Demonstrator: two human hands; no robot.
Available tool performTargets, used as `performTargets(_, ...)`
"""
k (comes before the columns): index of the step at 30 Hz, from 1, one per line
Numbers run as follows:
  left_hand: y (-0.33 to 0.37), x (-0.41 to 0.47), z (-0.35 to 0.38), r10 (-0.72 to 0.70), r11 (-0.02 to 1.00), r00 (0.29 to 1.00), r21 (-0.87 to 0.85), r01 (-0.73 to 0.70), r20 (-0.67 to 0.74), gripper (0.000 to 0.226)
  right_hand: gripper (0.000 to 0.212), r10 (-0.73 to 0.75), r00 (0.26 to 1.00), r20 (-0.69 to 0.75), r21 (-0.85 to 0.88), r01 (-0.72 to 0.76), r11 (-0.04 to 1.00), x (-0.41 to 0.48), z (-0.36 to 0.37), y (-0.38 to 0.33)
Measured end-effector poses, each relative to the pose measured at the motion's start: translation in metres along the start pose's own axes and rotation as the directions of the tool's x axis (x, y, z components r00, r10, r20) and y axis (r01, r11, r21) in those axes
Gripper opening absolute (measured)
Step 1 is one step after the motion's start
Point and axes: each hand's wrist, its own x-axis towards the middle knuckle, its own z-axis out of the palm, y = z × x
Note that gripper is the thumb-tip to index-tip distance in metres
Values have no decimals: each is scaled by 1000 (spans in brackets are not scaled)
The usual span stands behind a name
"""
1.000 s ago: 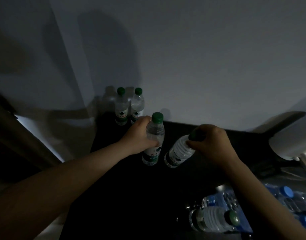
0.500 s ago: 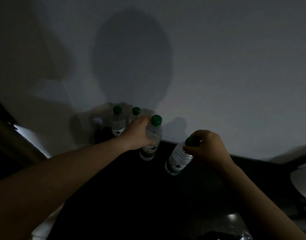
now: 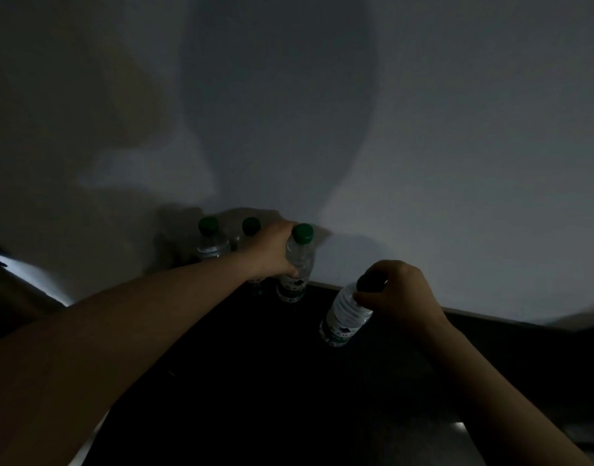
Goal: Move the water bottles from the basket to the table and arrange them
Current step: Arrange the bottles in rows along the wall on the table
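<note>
Pushed farther toward the wall [image 3: 457,129] in the last half second, the left hand [image 3: 272,255] and right hand [image 3: 401,294] each carry a water bottle at the frame's middle, and the left hand now covers part of the pair standing there. The pale wall fills the upper frame, marked by a broad rounded shadow [image 3: 278,95]. The dark table [image 3: 272,381] spreads from centre to bottom edge. The left hand's fingers wrap the shoulder of the left-hand bottle [image 3: 300,262], which stands nearly upright, green cap up, base at the table's far edge by the wall. The right hand closes over the cap and neck of the right-hand bottle [image 3: 344,319], right of centre. Its long axis slants, cap toward upper right, base toward lower left, over the tabletop; contact with the table cannot be told. Two standing bottles [image 3: 212,245], green caps up, sit centre left against the wall, the right one mostly hidden by the hand.
</note>
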Motion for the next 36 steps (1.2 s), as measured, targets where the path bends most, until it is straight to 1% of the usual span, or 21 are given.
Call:
performTargets(2, -4, 6, 7, 0, 1000, 1000, 17, -1, 7, 66, 19, 3, 1000, 7, 2, -3, 1000, 5, 3, 4)
performTargets(4, -7, 8, 15, -6, 1000, 999, 28, 5, 31, 67, 21, 15, 1000, 22, 4, -15, 1000, 9, 6, 9)
performTargets(8, -12, 9, 31, -9, 1000, 997, -20, 11, 71, 67, 21, 33, 999, 27, -4, -33, 999, 14, 15, 16)
performTargets(10, -13, 10, 34, -25, 1000, 996, -16, 26, 80, 71, 21, 40, 999, 29, -3, -40, 999, 16, 17, 18)
performTargets(12, -12, 14, 31, -47, 999, 992, 7, 46, 121, 78, 21, 37, 999, 30, 2, -37, 999, 17, 19, 21)
performTargets(13, -12, 16, 28, -61, 998, 987, 15, 59, 148, 77, 20, 35, 999, 29, 6, -35, 999, 17, 19, 21)
performTargets(15, -10, 19, 23, -73, 997, 980, -7, 76, 187, 61, 20, 34, 999, 20, 11, -34, 999, 17, 20, 22)
performTargets(17, -8, 21, 19, -75, 995, 980, -54, 86, 183, 43, 20, 34, 999, 19, 8, -34, 999, 18, 20, 23)
performTargets(19, -6, 22, 17, -37, 999, 993, -21, 40, 112, 38, 20, 34, 999, 25, 7, -34, 999, 19, 19, 23)
performTargets(21, -4, 23, 14, 30, 997, 999, 75, -33, 34, 39, 20, 32, 999, 31, 6, -33, 999, 19, 19, 24)
performTargets(23, 0, 25, 10, 73, 991, 997, 108, -73, 12, 36, 21, 34, 999, 36, 3, -34, 999, 19, 18, 24)
performTargets(30, 0, 38, -11, 175, 962, 972, 182, -202, 153, 26, 22, 21, 1000, 23, -13, -20, 1000, 25, 13, 19)
performTargets(36, -8, 47, -16, 192, 950, 968, 217, -225, 164, 28, 21, -6, 1000, 23, -8, 7, 1000, 31, 14, 15)
